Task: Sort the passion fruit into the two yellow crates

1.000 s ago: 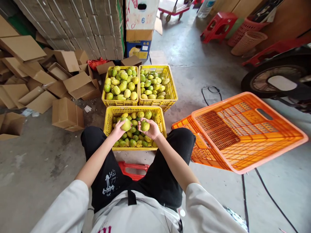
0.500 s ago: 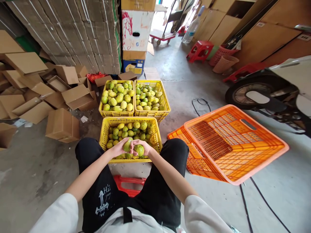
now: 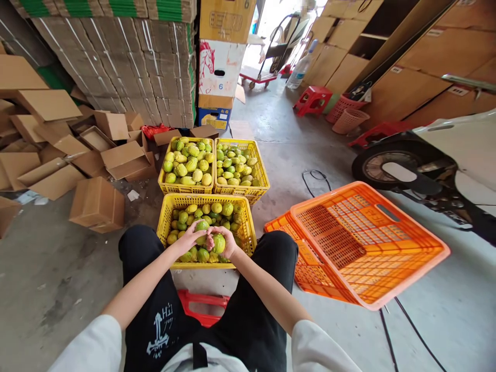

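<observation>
My left hand (image 3: 189, 239) is closed around a green fruit (image 3: 202, 229). Close beside it, my right hand (image 3: 228, 243) grips a rounder yellow-green fruit (image 3: 219, 243). The fingers of both hands meet or nearly meet between the two fruits. Both hands are over the near yellow crate (image 3: 165, 227), which holds many similar green and yellow fruits (image 3: 202, 254); I cannot tell their exact kind. Behind it stand two more yellow crates side by side, the left one (image 3: 186, 187) and the right one (image 3: 262, 173), both filled with such fruit.
An orange crate (image 3: 406, 274) lies tilted to the right, its hollow inside showing. Cardboard boxes (image 3: 96, 204) are heaped at left, before bundled flat cartons (image 3: 116, 72). A motorbike wheel (image 3: 387, 168) and red stool (image 3: 313, 101) stand at right. Cables run over the floor.
My hands, each holding a fruit, have come together from apart. The view has tilted up, so the crates appear lower and more of the background shows.
</observation>
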`<state>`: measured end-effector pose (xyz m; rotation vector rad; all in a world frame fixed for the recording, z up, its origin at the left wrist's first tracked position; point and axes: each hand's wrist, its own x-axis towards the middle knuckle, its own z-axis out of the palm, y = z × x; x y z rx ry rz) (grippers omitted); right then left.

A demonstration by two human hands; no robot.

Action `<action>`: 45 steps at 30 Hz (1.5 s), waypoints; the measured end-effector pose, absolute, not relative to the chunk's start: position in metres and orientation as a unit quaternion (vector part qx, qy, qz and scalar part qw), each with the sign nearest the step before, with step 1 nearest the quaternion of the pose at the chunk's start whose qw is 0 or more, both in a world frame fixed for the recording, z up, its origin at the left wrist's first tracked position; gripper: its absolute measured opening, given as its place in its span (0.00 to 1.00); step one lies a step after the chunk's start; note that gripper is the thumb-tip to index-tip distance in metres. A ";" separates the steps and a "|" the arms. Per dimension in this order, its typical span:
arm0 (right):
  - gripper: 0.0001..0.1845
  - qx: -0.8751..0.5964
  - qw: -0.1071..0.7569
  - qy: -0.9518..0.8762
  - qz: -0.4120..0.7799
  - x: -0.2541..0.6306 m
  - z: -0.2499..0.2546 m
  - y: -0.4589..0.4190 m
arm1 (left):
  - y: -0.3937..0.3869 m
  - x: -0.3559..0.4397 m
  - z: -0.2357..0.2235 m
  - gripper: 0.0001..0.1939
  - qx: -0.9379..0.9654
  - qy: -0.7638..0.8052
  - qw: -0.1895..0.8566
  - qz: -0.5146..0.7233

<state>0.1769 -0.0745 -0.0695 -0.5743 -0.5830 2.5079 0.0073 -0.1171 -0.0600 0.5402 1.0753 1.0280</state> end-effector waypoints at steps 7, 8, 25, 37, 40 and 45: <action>0.06 -0.352 0.352 -0.092 0.862 0.180 -0.069 -0.061 | -0.116 0.005 -0.048 0.40 0.198 0.461 0.688 0.524; 0.06 -0.387 0.348 -0.076 0.851 0.181 -0.071 -0.058 | -0.117 0.005 -0.047 0.41 0.194 0.453 0.694 0.525; 0.19 -0.321 0.157 -0.191 0.914 0.170 -0.084 -0.073 | -0.121 0.001 -0.062 0.29 0.223 0.282 0.850 0.385; 0.12 -0.339 0.280 -0.213 0.872 0.164 -0.068 -0.067 | -0.130 0.019 -0.060 0.29 0.194 0.298 0.873 0.335; 0.09 -0.358 0.266 -0.231 0.865 0.165 -0.063 -0.068 | -0.135 0.026 -0.054 0.25 0.211 0.325 0.859 0.333; 0.07 -0.383 0.252 -0.230 0.858 0.165 -0.068 -0.068 | -0.134 0.026 -0.042 0.23 0.243 0.329 0.849 0.336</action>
